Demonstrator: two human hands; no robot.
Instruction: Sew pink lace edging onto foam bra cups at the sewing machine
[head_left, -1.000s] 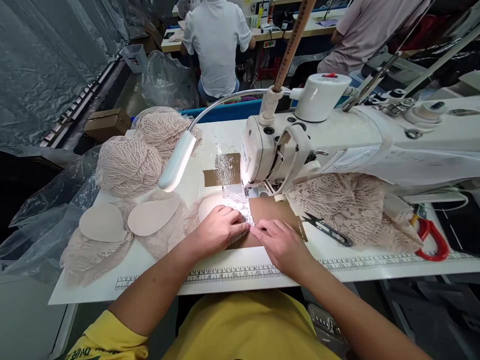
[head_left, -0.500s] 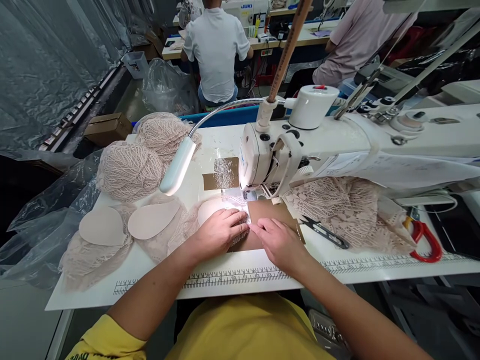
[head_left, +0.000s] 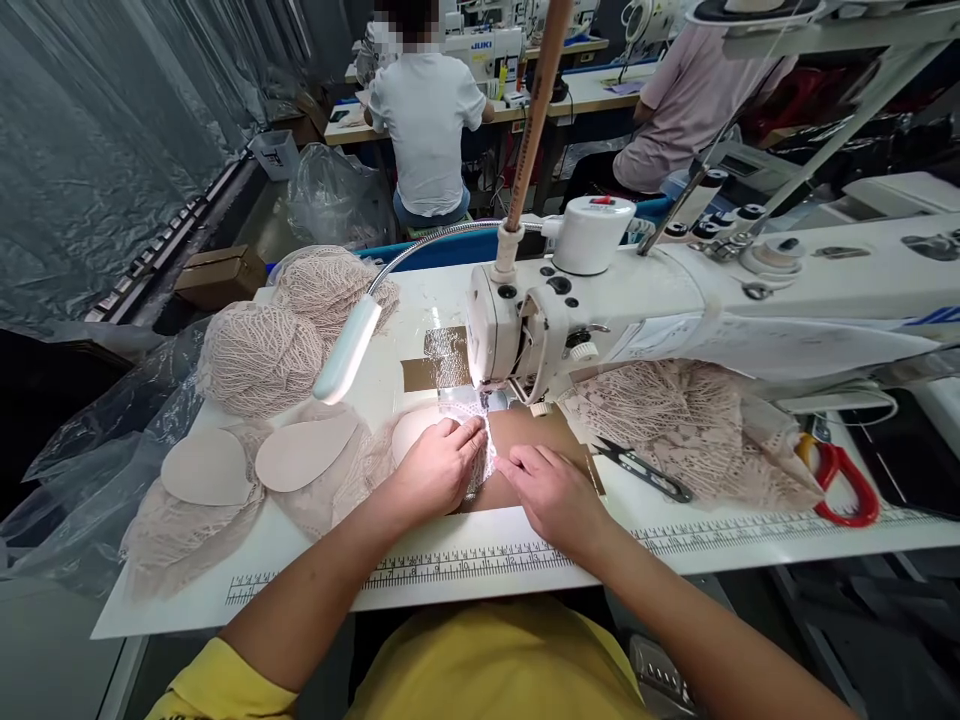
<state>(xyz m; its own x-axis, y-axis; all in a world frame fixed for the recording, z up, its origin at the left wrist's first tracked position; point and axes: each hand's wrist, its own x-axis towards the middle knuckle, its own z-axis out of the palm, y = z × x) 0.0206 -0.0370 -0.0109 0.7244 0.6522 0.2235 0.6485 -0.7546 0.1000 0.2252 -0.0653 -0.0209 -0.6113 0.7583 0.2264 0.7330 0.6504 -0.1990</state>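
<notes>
head view: both bare hands work just in front of the needle end of a white sewing machine [head_left: 660,290]. the left hand [head_left: 442,465] lies palm down, fingers close together, on a beige lace piece [head_left: 373,468] in front of and to the left of the sewing machine's needle; whether its fingers pinch the fabric or only press it cannot be told. a pale rounded pad [head_left: 407,432] shows on that piece, partly covered by the left hand, and a white lace edging [head_left: 490,436] runs from near the sewing machine's needle towards the right hand [head_left: 559,500]. the right hand is half curled, thumb and forefinger extended to that edging; i cannot tell whether they grip it.

a brown sheet [head_left: 536,430] covers the bench [head_left: 412,300] in front of the sewing machine. left of the sewing machine are a lit gooseneck lamp [head_left: 349,350], two lace bundles [head_left: 259,358] and two teardrop-shaped pads [head_left: 306,453] on sheer lace. under the sewing machine's arm is a lace heap [head_left: 682,430], with black thread snips [head_left: 645,470] and red-handled scissors [head_left: 851,488] near it. a printed ruler [head_left: 465,565] runs along the front edge, nearer the wearer than the sewing machine. beyond the sewing machine sit a person in a white shirt [head_left: 427,130] and a person in a pink shirt [head_left: 686,110].
</notes>
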